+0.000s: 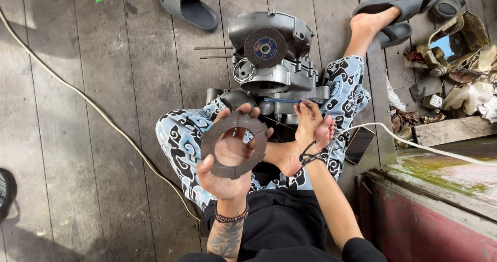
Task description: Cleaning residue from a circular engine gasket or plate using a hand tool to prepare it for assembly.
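The left hand point(228, 174), nearest the camera, is raised palm-up over the person's lap with a dark flat ring point(234, 144) lying across it. The fingers are spread wide and curl over the far rim while the thumb hooks the near left edge, so the ring is cradled at its rim and its face is tilted up toward the eyes (a hold that suits looking it over). Palm and fingers show through its broad centre hole.

Taking the engine point(274, 60) as the landmark: it stands on the plank floor point(93, 138) just beyond the crossed legs in patterned trousers, close enough for both arms to reach it. A round grinding disc point(265, 47) lies on top of its casing. The ring is held on the near side of the engine, slightly left of it.

The right hand point(310, 118) stretches forward to the near right side of the engine, fingers bunched and pointing down onto a blue-handled tool point(287, 100) lying across the casing; whether it grips or only touches cannot be told.

A white cable point(77, 94) runs across the floor well left of the engine; a phone point(359, 144) lies to its near right, and a grey sandal point(187, 6) lies to its far left.
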